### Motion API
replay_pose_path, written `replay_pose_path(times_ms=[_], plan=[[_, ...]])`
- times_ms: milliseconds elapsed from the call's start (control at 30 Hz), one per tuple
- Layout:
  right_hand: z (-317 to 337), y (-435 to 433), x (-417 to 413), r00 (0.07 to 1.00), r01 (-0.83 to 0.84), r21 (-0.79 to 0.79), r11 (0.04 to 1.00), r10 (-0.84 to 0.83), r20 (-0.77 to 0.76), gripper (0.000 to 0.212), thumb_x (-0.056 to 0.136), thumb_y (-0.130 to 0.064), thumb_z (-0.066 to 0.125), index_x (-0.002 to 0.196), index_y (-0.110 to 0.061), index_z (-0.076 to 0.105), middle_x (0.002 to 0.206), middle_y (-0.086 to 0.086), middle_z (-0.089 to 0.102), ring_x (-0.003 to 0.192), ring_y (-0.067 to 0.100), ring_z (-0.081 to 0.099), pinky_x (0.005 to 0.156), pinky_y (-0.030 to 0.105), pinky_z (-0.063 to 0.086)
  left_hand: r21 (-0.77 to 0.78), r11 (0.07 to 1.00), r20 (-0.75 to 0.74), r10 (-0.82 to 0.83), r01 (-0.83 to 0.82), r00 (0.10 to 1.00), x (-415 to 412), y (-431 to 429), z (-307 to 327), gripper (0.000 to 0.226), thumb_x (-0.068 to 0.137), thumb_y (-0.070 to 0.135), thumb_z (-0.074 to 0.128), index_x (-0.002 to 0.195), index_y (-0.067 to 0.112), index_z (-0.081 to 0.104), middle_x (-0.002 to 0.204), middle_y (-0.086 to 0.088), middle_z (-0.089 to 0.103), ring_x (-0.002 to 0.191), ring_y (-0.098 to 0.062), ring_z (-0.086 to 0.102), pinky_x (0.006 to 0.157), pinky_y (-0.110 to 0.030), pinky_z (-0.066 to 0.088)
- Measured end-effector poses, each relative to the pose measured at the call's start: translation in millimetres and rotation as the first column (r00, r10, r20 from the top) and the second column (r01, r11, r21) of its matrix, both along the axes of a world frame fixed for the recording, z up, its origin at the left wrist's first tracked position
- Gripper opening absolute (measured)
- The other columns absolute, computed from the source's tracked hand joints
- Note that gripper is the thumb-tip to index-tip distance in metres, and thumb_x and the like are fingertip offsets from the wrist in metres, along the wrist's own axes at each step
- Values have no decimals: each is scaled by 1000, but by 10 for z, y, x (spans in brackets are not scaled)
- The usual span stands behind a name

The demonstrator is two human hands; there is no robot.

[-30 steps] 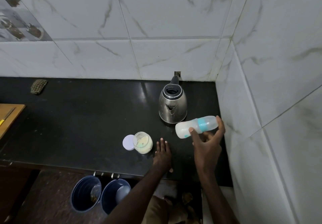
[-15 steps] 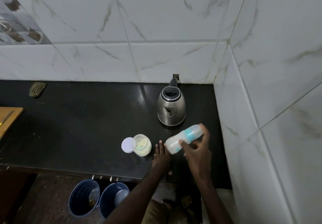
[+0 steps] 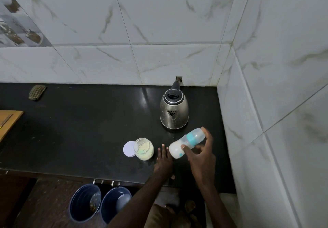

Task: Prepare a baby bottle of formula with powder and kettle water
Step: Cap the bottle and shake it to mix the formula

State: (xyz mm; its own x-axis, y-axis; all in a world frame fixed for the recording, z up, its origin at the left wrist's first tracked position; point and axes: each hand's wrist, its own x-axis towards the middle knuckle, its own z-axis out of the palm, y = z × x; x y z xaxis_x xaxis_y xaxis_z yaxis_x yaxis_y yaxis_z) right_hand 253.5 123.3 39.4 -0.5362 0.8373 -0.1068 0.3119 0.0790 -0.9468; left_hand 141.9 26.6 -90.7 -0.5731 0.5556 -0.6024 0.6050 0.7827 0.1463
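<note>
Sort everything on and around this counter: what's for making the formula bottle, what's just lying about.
For the job:
baby bottle, held tilted in the right hand
open powder jar
jar lid, beside the jar
kettle

Lying about:
checked cloth
wooden board
two blue buckets below the counter

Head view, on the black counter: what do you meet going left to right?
Wooden board → cloth → lid → powder jar → left hand, flat on the counter → bottle in the right hand.
</note>
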Motion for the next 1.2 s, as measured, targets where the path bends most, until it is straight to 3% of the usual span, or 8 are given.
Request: replay_pose_path(times_ms=[167,233,367,467,600,800,1000,1200], plan=[[173,182,-28,949,255,-32,966,-256,-186,91,85,-24,85,154,-44,30,145,-7,54,117,16,66,91,37,63,5,1000,-11,2,-2,1000,-3,15,-22,138,76,30,90,160,-5,-13,166,-28,-25,156,-47,-14,125,-54,21],[133,127,-29,969,196,-33,980,-198,-150,92,84,-23,86,153,-46,30,147,-2,55,118,16,66,91,30,62,0,1000,-11,1,-1,1000,-4,26,-25,139,75,31,90,160,-5,-14,165,-28,-25,156,-47,-15,125,-54,21],[-29,20,3,999,-41,5,999,41,29,94,81,-27,89,150,-52,30,148,-4,55,113,13,65,96,37,61,6,1000,16,14,-14,1000,0,8,-10,137,76,27,90,162,1,-14,165,-24,-31,155,-44,-20,125,-55,18],[121,134,-17,991,101,4,995,-100,-92,92,82,-26,88,152,-48,32,144,-4,58,113,15,68,90,40,64,8,1000,-18,-5,5,1000,-5,1,-35,139,75,30,91,161,-4,-13,166,-26,-25,156,-45,-15,125,-54,22],[222,209,-15,939,279,24,960,-267,-214,90,86,-23,85,155,-41,30,147,-1,56,119,15,66,90,25,60,15,1000,-20,-5,5,1000,-1,8,-53,138,74,31,91,161,-5,-11,167,-27,-23,156,-46,-14,124,-54,23],[-49,112,69,1000,-20,12,1000,20,-11,95,79,-26,90,140,-67,31,139,-13,59,106,9,68,94,40,62,19,1000,0,13,-13,1000,-1,5,-3,140,75,28,91,160,-4,-15,166,-25,-27,156,-45,-17,126,-54,19],[100,265,29,940,293,-8,956,-289,-181,89,85,-25,86,153,-44,31,148,3,57,120,23,68,92,39,63,12,1000,-16,-6,6,1000,-6,4,-30,140,73,31,92,160,-5,-12,166,-27,-24,156,-46,-14,124,-54,22],[-44,105,67,999,-36,11,999,36,2,91,79,-28,89,145,-58,33,138,-11,59,108,12,68,94,41,62,24,1000,8,15,-15,1000,6,4,16,139,75,25,91,160,-3,-15,166,-26,-27,156,-45,-18,125,-55,18]])
